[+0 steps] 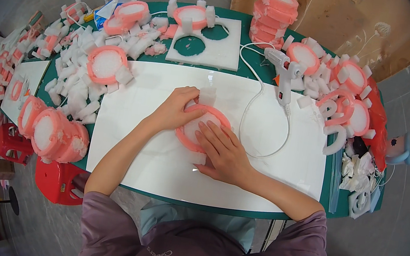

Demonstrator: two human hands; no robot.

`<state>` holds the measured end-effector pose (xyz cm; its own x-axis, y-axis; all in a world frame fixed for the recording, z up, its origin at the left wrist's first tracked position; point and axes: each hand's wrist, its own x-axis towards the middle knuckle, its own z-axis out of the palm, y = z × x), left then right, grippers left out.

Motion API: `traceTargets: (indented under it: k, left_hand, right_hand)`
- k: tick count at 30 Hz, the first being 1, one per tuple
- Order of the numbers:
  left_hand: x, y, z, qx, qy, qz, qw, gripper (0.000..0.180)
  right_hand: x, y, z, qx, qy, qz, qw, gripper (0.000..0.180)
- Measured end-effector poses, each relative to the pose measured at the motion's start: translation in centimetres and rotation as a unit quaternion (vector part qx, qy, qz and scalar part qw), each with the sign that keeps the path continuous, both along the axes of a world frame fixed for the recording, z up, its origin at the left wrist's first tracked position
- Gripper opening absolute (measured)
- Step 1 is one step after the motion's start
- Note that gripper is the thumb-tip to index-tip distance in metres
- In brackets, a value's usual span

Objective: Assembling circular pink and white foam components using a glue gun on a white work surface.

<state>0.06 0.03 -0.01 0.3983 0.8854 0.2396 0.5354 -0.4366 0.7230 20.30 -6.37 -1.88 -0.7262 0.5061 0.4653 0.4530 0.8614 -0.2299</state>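
A pink foam ring with a white foam disc inside lies on the white board in front of me. White foam blocks stick out at its top and bottom, the upper white block showing best. My left hand grips the ring's upper left side, thumb along the rim and fingers partly hidden behind it. My right hand lies over the ring's right part with its fingers stretched across the disc. Its thumb reaches to the lower white block.
A white glue gun stands at the right back, its cable looping over the white board. Scrap foam and finished-looking pink rings crowd the left. A white foam sheet with round holes lies behind; a ring stack rises nearby.
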Motion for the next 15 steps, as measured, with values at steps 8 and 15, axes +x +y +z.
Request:
traceTargets:
  k: [8,15]
  left_hand:
    - [-0.12,-0.02,-0.03,0.008,-0.005,-0.002,1.0,0.027]
    - [-0.24,0.15,-0.63,0.014,-0.019,-0.002,1.0,0.028]
  right_hand:
    - [-0.06,-0.06,0.0,-0.008,-0.003,-0.002,1.0,0.072]
    - [-0.09,-0.08,-0.09,-0.019,0.001,-0.003,1.0,0.072]
